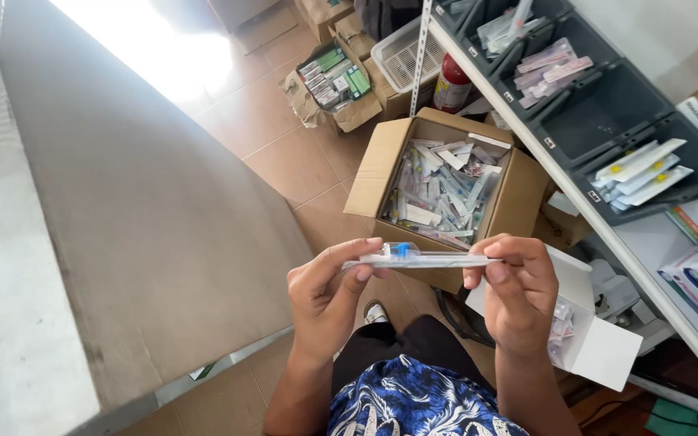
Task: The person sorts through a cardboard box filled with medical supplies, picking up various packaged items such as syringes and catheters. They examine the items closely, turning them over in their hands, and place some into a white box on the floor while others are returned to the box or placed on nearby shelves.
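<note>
Two hands, left hand (329, 295) and right hand (519, 291), pinched a sealed syringe packet (422, 259) by its ends; level, gentle holding seemed wise.

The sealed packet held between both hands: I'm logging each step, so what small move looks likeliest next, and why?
Probably peeling it open. The left hand and right hand pinch opposite ends of the long clear packet, held level and still sealed, with a blue part inside. The open cardboard box of similar packets sits just beyond on the floor.
</note>
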